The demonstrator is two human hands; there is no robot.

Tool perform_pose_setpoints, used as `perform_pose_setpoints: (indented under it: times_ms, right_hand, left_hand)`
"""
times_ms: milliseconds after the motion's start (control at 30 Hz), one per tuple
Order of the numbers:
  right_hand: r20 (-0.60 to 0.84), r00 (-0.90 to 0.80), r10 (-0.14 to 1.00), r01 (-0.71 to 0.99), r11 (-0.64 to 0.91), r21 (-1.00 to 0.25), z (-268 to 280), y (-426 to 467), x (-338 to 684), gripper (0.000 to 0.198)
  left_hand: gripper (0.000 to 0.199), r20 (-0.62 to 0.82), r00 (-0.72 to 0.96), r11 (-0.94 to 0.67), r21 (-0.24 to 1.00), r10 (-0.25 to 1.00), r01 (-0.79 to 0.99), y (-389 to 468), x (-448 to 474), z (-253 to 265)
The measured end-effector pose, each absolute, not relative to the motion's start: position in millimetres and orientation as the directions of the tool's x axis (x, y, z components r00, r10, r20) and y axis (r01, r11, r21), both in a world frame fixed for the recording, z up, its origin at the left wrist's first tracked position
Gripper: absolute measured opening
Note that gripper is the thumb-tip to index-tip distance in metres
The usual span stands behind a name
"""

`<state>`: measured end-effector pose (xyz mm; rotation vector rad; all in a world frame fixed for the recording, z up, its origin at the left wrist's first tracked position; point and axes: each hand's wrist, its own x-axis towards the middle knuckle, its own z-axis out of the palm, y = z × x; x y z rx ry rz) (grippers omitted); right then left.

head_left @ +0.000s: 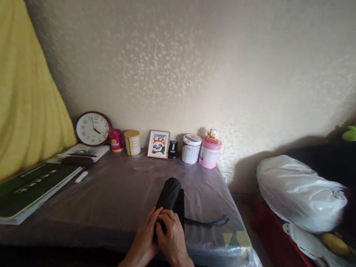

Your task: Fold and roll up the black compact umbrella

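Observation:
Near the front edge of the table lies a black folded umbrella (170, 193), its rounded end pointing away from me. My left hand (148, 229) is closed around its near part from the left side. From the right, my right hand (170, 231) wraps over the same part, with its fingers bent and touching the left hand. The umbrella's near end is hidden behind my hands. A flat dark piece (182, 205) shows along its right side. Beyond that, a thin black strap (208, 221) stretches right across the table.
Along the wall stand a clock (92, 128), tins (132, 143), a framed panda picture (159, 144) and lidded tubs (191, 149). A green book (24, 190) lies left, beside a yellow curtain (19, 75). Right of the table, a white bag (300, 192) rests over a red box (284, 246).

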<state>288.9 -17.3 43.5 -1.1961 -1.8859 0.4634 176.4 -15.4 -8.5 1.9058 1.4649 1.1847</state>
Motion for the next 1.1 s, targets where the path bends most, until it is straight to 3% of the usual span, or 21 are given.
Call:
perform_pose_setpoints:
  times_ms: [200, 333, 433, 733, 800, 967, 1100]
  right_hand:
    - [0.472, -0.179, 0.863, 0.425, 0.501, -0.754, 44, -6, 304, 0.021]
    - [0.54, -0.207, 0.816, 0.552, 0.553, -0.623, 32, 23, 303, 0.028]
    - [0.506, -0.27, 0.819, 0.644, 0.545, -0.537, 25, 42, 295, 0.034]
    - [0.448, -0.279, 0.849, 0.74, 0.488, -0.464, 26, 96, 293, 0.032]
    - [0.444, -0.248, 0.861, 0.728, 0.468, -0.5, 26, 108, 296, 0.032]
    - [0.275, 0.048, 0.96, 0.547, 0.205, -0.812, 25, 124, 321, 0.034]
    - [0.127, 0.161, 0.979, 0.441, 0.044, -0.896, 17, 119, 352, 0.033]
  left_hand:
    - [0.066, 0.305, 0.07, -0.292, 0.78, 0.95, 0.554, -19, 174, -5]
    - [0.069, 0.247, 0.078, -0.244, 0.771, 0.966, 0.588, -22, 174, -5]
    - [0.069, 0.241, 0.072, -0.237, 0.776, 0.968, 0.584, -22, 173, -4]
    - [0.071, 0.194, 0.05, -0.187, 0.802, 0.98, 0.568, -24, 173, 0]
    - [0.071, 0.19, 0.055, -0.187, 0.8, 0.98, 0.57, -25, 173, 4]
    - [0.071, 0.171, 0.079, -0.186, 0.807, 0.982, 0.56, -28, 172, 12]
    - [0.07, 0.17, 0.087, -0.19, 0.816, 0.982, 0.546, -29, 171, 15]
